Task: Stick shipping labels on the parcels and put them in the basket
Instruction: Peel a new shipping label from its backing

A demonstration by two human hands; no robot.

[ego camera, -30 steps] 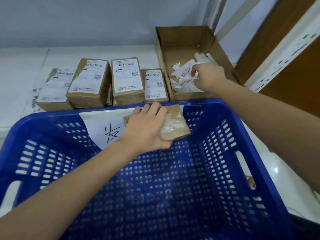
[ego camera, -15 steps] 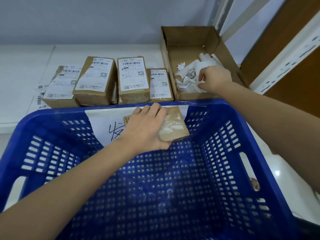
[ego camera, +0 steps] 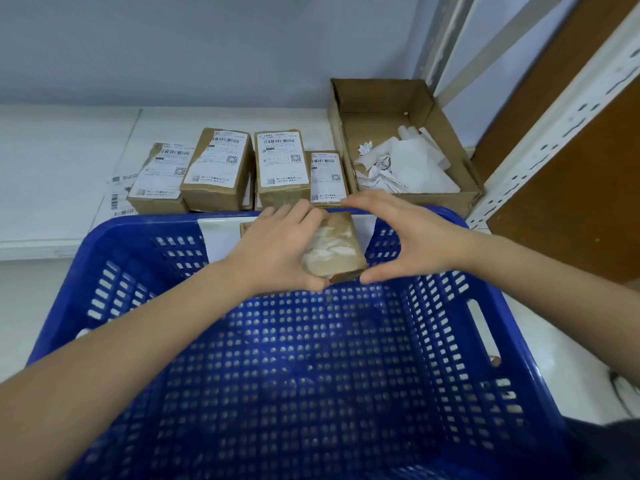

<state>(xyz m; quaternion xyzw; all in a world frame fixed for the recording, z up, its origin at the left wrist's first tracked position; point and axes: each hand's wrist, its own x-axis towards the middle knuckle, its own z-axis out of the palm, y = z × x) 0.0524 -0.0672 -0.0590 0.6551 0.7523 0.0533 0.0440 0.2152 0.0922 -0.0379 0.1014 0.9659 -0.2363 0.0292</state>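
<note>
Four labelled boxes (ego camera: 221, 168) are sitting on the shelf behind the basket (ego camera: 450, 306). Left hand (ego camera: 277, 251) is gripping the unlabelled parcel (ego camera: 334, 249) over the basket's far rim. Right hand (ego camera: 408, 237) is cupping its right side, fingers spread, thumb touching the near corner. Scrap box (ego camera: 446, 133) is sitting far right.

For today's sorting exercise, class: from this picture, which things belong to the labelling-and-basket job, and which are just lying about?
Part of the job:
- small brown parcel, gripped by the left hand
- right hand, open beside it
- blue basket
- four labelled parcels on the shelf
- loose label sheets

Lying about:
- cardboard tray of crumpled paper scraps
- white metal upright
</note>
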